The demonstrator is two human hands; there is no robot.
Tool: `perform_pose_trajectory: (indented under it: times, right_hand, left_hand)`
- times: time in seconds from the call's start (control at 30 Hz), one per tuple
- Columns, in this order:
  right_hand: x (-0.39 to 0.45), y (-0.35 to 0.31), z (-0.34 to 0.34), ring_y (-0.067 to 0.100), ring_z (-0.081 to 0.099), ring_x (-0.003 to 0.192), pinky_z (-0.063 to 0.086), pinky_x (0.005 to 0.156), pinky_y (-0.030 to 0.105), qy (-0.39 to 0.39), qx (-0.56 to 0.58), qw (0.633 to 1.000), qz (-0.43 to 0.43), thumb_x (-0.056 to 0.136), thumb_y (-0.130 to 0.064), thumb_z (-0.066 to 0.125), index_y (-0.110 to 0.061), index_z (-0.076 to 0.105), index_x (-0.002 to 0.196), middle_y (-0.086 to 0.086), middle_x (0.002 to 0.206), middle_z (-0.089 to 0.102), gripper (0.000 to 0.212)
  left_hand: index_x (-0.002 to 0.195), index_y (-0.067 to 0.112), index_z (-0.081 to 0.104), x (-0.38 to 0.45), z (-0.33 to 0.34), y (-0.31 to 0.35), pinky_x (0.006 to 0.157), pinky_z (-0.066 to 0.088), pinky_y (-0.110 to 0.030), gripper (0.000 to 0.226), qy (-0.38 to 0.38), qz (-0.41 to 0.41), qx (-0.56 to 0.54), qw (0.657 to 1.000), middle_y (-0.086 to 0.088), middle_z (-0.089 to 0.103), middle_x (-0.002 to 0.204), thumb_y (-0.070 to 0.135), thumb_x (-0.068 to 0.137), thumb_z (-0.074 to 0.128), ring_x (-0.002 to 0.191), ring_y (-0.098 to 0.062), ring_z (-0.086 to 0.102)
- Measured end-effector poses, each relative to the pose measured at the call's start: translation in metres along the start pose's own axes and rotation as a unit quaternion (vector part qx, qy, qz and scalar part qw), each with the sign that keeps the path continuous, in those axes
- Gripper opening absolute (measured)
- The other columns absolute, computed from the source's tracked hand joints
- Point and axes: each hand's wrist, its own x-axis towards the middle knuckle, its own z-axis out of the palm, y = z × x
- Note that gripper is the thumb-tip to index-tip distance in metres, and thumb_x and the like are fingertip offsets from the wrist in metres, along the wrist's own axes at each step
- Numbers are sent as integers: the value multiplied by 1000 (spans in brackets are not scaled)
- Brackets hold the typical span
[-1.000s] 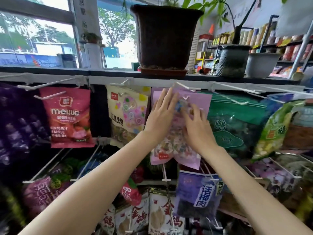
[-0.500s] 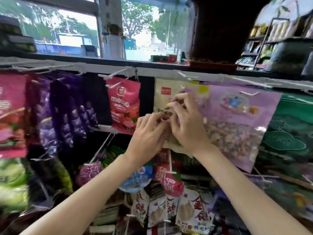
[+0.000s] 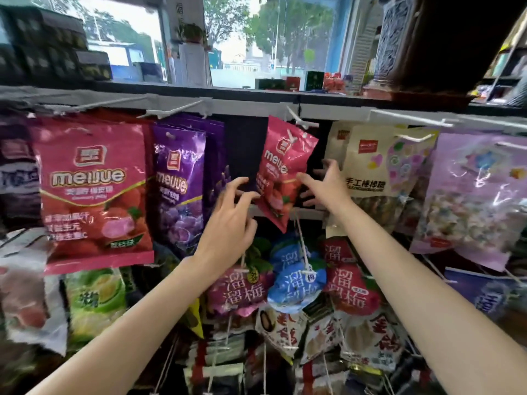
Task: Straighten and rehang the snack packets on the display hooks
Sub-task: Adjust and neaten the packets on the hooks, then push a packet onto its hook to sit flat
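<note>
A small red snack packet hangs crooked on a white hook, its bottom swung toward 5 o'clock. The left hand, fingers spread and lightly bent, reaches its 9 o'clock edge; whether it touches is unclear. The right hand, fingers splayed, meets the 3 o'clock edge. A purple packet hangs at 9 o'clock.

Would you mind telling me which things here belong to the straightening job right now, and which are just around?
In the job:
tilted red packet
its white hook
left hand
right hand

Just around:
purple packets
cream lollipop packet
dark plant pot
blue plum packet
</note>
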Motion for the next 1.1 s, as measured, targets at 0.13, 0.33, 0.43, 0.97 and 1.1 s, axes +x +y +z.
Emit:
perform_pose_trajectory:
  times: [0.13,0.33,0.43,0.97,1.1]
  right_hand:
    - [2,-8,17,20,66,59,46,39,23,-21,-29,999,12,80,-36,70,-13,38,127,7,112,59,62]
    - [0,-13,25,26,62,102,50,90,40,67,-75,994,-49,85,-26,65,-12,62,110,10,112,66,29]
    - [0,-14,18,25,70,73,58,72,41,13,-4,1000,-8,87,-18,63,-18,58,93,12,99,68,7]
    - [-29,-40,-30,10,61,69,48,58,17,-42,25,999,20,77,-52,66,-18,61,94,-6,84,66,38]
    - [-31,-39,-30,13,62,60,51,48,16,-66,36,996,40,81,-43,66,-16,58,87,-2,79,67,29]
  left_hand:
    - [113,6,55,-6,-11,-1,77,42,-25,33,-10,19,-21,1000,-13,36,139,-1,81,56,106,-19,51]
    - [110,7,56,-12,-22,1,58,32,-13,28,-22,21,-43,999,-8,40,135,-1,83,54,55,1,43]
    - [116,10,53,-10,-22,2,61,38,-22,33,-30,0,-45,999,-4,34,139,1,84,52,58,-6,51]
    - [129,11,43,8,-13,26,81,46,-31,40,-97,-81,-88,988,-3,23,147,10,89,49,83,-13,58]
    - [132,13,42,8,-9,26,83,46,-32,43,-131,-84,-77,985,-3,22,148,12,90,49,94,-21,60]
